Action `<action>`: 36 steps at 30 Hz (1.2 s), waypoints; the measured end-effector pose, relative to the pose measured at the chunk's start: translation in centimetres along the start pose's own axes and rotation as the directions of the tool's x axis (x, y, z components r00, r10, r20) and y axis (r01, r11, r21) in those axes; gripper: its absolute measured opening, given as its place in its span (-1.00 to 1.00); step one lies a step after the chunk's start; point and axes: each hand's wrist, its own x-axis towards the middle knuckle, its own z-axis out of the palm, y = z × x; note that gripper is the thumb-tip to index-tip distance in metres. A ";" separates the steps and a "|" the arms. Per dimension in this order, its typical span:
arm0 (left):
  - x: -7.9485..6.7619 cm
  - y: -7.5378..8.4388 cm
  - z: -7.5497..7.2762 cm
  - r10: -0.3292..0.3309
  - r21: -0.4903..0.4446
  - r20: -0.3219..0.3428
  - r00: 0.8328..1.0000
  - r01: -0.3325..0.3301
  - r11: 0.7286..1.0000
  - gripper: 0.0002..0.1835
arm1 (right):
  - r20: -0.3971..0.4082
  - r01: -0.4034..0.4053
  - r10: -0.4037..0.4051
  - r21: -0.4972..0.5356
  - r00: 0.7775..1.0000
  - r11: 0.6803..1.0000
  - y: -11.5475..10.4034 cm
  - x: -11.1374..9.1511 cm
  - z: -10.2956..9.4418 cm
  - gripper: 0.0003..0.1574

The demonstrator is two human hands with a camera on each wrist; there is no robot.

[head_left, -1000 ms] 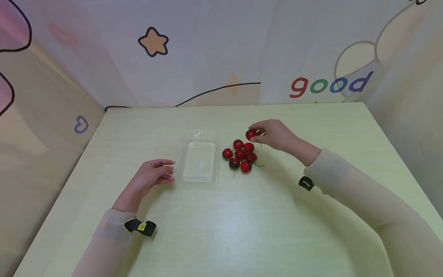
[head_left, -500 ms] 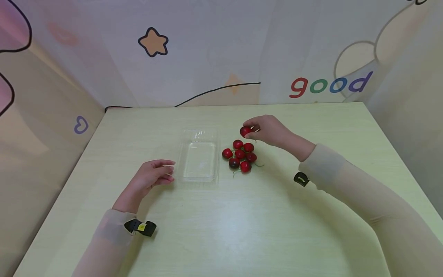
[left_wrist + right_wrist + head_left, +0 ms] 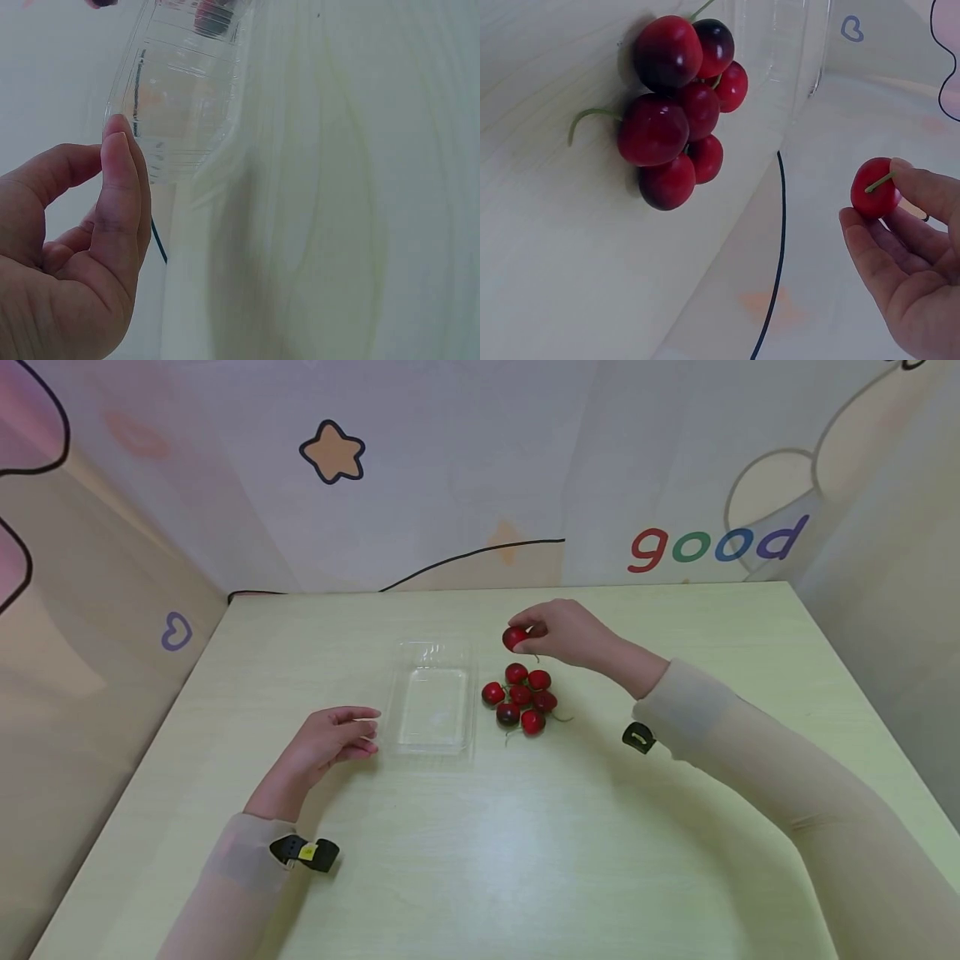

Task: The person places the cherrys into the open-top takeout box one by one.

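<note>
Beneath the fingers of our left hand [image 3: 330, 743] and right hand [image 3: 573, 631] spreads the pale counter [image 3: 480, 852]. Just right of our left fingers, which extend close together, sits a clear plastic tray [image 3: 433, 710]; we cannot tell whether they touch it. Below and nearer than our right fingers, seven red cherries [image 3: 520, 695] lie bunched beside the tray. Between our right thumb and fingers we pinch one raised cherry [image 3: 871, 187], its short green stem [image 3: 880, 182] by the thumb.

Soft light — pale glare on the table [image 3: 495, 852], diffuse shadows — wrist views hazier.
</note>
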 end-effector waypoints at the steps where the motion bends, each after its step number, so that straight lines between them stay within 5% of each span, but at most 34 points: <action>1: 0.0 0.0 0.0 0.000 0.000 0.000 1.000 0.000 1.000 -0.48 | 0.003 0.000 0.000 0.004 1.000 1.000 -0.1 0.1 0.0 -0.44; 36: 0.1 0.4 -0.1 -0.012 0.036 0.001 1.000 0.012 0.999 -0.49 | 0.123 0.049 -0.055 0.050 0.991 0.998 -4.8 4.8 2.2 -0.47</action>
